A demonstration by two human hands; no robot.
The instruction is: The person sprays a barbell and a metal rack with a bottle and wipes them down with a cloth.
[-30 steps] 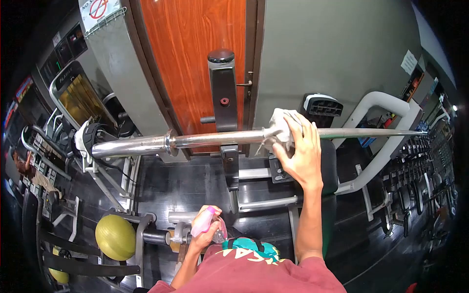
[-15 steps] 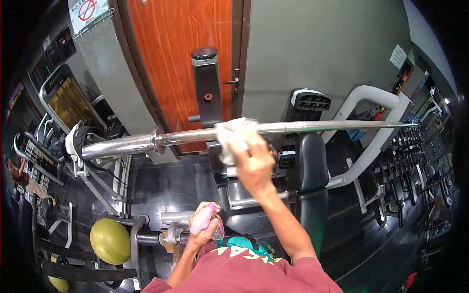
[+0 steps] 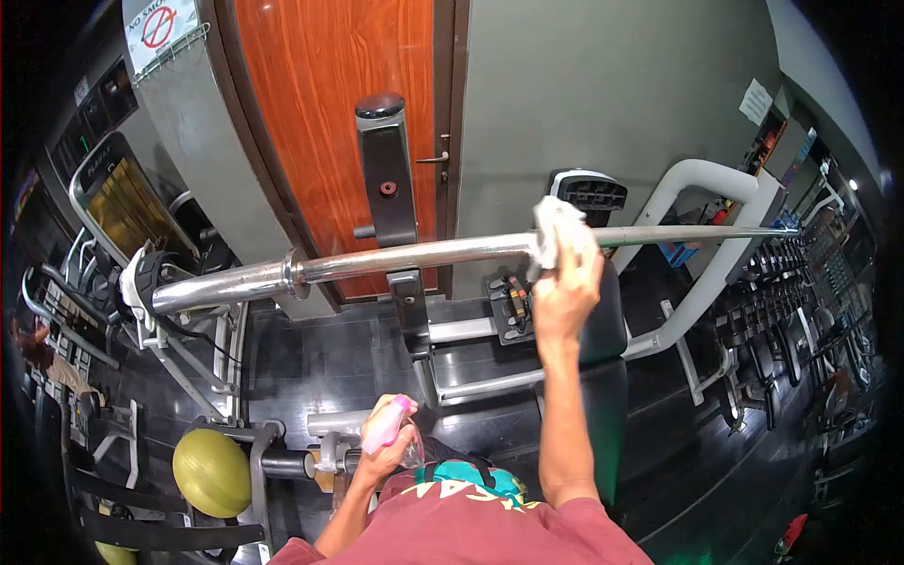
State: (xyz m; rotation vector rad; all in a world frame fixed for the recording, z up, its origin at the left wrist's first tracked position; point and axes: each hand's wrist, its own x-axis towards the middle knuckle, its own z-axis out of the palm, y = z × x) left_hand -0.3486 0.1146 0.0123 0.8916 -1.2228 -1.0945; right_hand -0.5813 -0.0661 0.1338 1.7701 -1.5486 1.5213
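A long metal barbell (image 3: 414, 257) runs across the view, its thick sleeve end at the left. My right hand (image 3: 568, 292) is closed on a white cloth (image 3: 554, 218), which is folded over the bar right of centre. Low in front of my body, my left hand (image 3: 379, 460) grips a spray bottle with a pink top (image 3: 388, 424); its clear lower part shows only partly beside my fingers. Below the bar, near my right forearm, is a black padded bench (image 3: 603, 325). A black upright (image 3: 388, 179) stands behind the bar.
A yellow exercise ball (image 3: 212, 473) sits in a frame at lower left. Behind the upright is a wooden door (image 3: 330, 113). A thick white machine frame (image 3: 692, 311) stands at right, with dumbbell racks (image 3: 767, 320) beyond. A person (image 3: 61, 367) is at the far left.
My right hand has slid the cloth rightward along the barbell. My left hand still holds the spray bottle in nearly the same place. The view has shifted slightly.
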